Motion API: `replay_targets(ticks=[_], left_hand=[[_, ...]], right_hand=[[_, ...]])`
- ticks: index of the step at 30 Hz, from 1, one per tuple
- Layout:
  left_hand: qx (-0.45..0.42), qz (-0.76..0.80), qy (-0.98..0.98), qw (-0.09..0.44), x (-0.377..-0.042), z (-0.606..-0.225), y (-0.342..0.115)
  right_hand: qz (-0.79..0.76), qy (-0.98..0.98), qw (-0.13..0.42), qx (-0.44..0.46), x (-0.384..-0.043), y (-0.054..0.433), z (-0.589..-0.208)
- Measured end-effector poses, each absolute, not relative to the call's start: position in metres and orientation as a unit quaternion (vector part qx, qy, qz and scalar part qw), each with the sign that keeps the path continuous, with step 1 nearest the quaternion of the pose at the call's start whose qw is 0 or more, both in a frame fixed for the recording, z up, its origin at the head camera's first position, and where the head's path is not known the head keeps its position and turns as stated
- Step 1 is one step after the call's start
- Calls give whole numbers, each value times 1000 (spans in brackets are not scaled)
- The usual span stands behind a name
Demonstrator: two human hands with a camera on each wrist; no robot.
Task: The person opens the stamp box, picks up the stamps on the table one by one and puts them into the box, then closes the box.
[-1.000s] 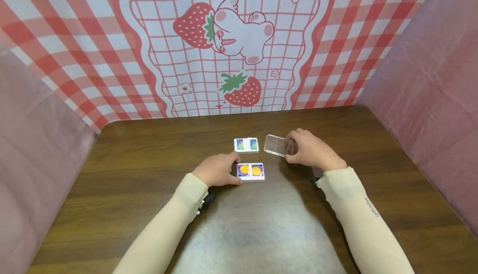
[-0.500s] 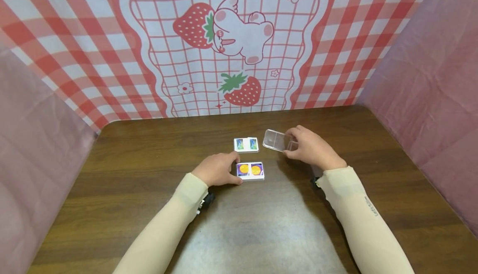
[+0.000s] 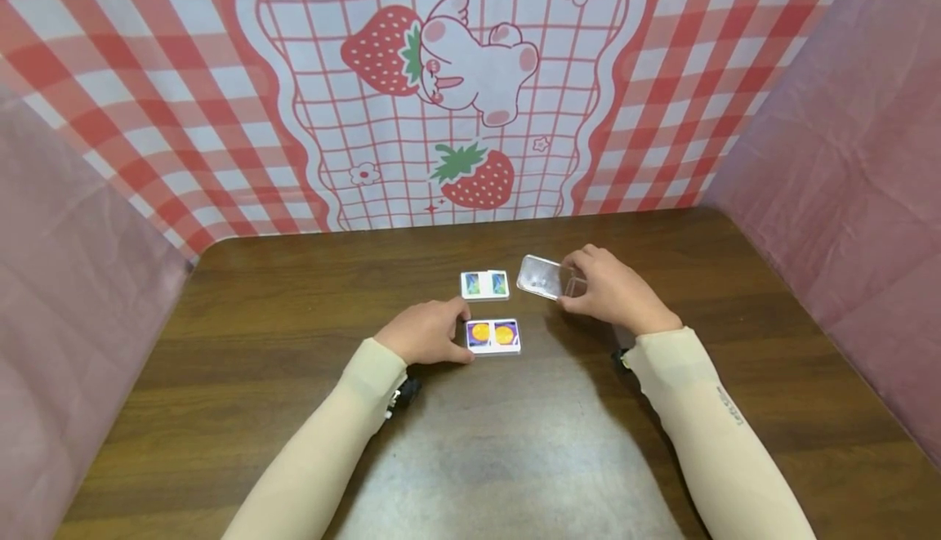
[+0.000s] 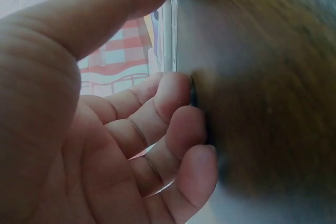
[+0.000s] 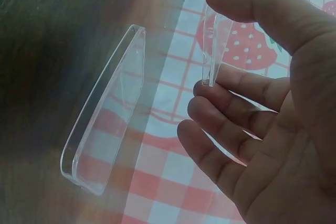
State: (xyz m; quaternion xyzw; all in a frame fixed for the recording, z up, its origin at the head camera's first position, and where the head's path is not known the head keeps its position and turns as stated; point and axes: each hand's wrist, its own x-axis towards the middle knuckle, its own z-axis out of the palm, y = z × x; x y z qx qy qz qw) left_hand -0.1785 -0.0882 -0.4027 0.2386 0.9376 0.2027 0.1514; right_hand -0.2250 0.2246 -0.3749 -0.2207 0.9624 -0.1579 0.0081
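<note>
My left hand [image 3: 425, 332] holds the left end of a flat clear plastic case [image 3: 493, 350], thumb on the near side and fingers on the far side. Purple and orange pictured cards with a white band show in it. In my right hand [image 3: 610, 288] a clear plastic lid [image 3: 540, 277] is pinched by its right end, tilted above the table. The right wrist view shows that lid [image 5: 214, 51] edge-on between thumb and fingers. Another clear plastic box piece [image 5: 102, 124] is near the table there. A second card set [image 3: 485, 285], with blue-green pictures, lies behind the left hand's case.
The brown wooden table [image 3: 309, 278] has rounded back corners. A red-checked strawberry cloth [image 3: 478, 99] hangs along its back edge. Pink cloth [image 3: 831, 156] lines the right side, and paler pink cloth [image 3: 73, 278] the left.
The clear lid has risen slightly and tipped in my right hand, its surface now catching more light. My left hand stays at the case, shifting only a little.
</note>
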Motion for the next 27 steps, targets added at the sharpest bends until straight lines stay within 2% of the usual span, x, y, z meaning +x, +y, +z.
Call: replay_targets(ticks=[17,27], left_hand=[[244,207,936,146,-180,-403,-89],[245,208,936,147,-180,-404,-90]], right_hand=[[-159,954,-19,-253,-216,210,-367],[-139,950,-1,-279,-208,192,-368]])
